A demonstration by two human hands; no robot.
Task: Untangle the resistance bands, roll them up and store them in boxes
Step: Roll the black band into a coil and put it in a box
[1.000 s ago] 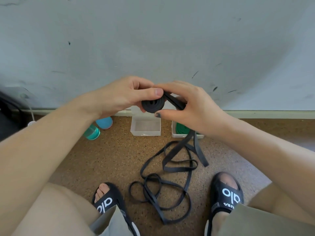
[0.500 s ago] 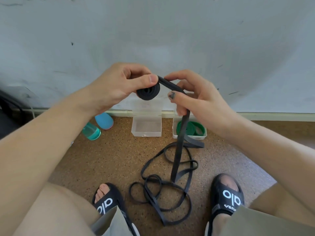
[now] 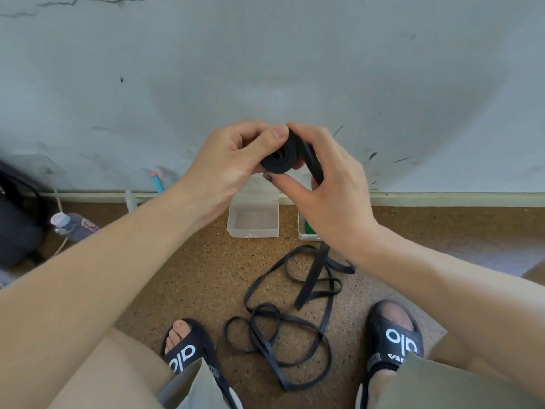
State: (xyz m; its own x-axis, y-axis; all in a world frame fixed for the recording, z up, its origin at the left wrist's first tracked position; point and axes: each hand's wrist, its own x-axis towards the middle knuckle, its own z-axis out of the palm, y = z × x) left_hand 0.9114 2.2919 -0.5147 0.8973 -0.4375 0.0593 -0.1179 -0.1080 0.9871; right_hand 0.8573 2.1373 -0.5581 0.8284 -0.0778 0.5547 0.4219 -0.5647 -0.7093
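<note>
A black resistance band is partly wound into a small tight roll [image 3: 279,159] held up in front of me. My left hand [image 3: 233,166] pinches the roll with thumb on top and fingers behind. My right hand [image 3: 327,184] wraps round its right side and grips the loose strap [image 3: 314,168] coming off it. The rest of the band [image 3: 283,314] hangs down and lies in tangled loops on the floor between my feet. A clear plastic box [image 3: 253,220] stands open against the wall. Beside it a second box [image 3: 306,230] holds something green, mostly hidden by my right wrist.
A speckled cork-brown floor [image 3: 191,276] meets a grey wall at a pale skirting strip [image 3: 442,199]. A plastic bottle [image 3: 73,224] lies at the left beside a dark bag [image 3: 17,219]. My feet in black slides [image 3: 395,340] flank the band.
My right hand has moved in from the right and closed round the roll, laying more strap onto it. The view has tilted, so the second box is now mostly covered.
</note>
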